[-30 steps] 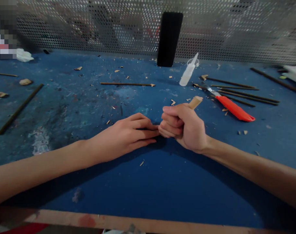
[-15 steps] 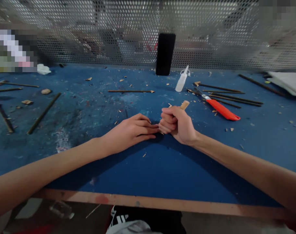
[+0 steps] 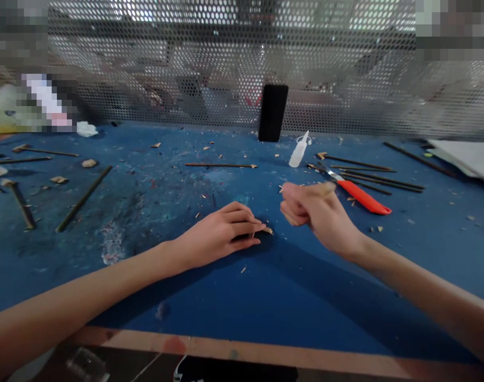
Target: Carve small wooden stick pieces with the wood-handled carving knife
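A blurred pale wooden piece [image 3: 325, 189] sits against the right hand [image 3: 317, 212], its shape unclear. The left hand [image 3: 218, 236] hides most of a thin wooden stick [image 3: 268, 230]. Shapes behind the far perforated metal screen [image 3: 242, 106] stay indistinct.

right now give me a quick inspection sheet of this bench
surface: blue paint-stained workbench with a wooden front edge, scattered with wood shavings
job's things: left hand curled around a thin wooden stick, only its tip showing; right hand pinching a pale wood strip, blurred
clutter: dark thin sticks, orange-handled craft knife, plastic squeeze bottle
grippers: none, bare hands, both closed
cables: nothing seen
surroundings: perforated metal screen, black upright block, paper sheets
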`<state>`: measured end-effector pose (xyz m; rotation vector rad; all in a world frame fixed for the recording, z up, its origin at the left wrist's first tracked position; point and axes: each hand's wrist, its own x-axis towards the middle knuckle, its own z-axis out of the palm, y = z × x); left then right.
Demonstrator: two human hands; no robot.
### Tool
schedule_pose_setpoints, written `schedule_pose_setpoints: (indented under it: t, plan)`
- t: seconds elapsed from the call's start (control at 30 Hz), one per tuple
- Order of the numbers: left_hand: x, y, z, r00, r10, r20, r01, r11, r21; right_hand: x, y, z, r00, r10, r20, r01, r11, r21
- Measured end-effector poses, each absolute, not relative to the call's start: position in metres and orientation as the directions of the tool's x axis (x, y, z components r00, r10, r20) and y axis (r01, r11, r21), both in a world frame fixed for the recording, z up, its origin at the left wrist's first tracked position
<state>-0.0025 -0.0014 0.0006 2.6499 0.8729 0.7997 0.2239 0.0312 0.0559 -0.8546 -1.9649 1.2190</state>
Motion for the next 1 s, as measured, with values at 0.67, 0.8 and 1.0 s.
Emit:
schedule_pose_setpoints:
  t: [0.67,0.8,1.0]
  plan:
    - [0.017,-0.025,0.015,0.289,0.942,0.169,0.454,-0.29,0.842,0.251,0.001,0.034,-0.806,0.399,0.436,0.447,0.895,0.007]
    - [0.016,-0.028,0.011,0.315,0.927,0.205,0.468,-0.34,0.816,0.251,0.0,0.032,-0.805,0.398,0.44,0.459,0.887,0.039]
    - [0.005,-0.004,0.031,0.268,0.899,0.346,0.551,-0.437,0.711,0.249,0.01,0.041,-0.861,0.361,0.358,0.41,0.91,0.067]
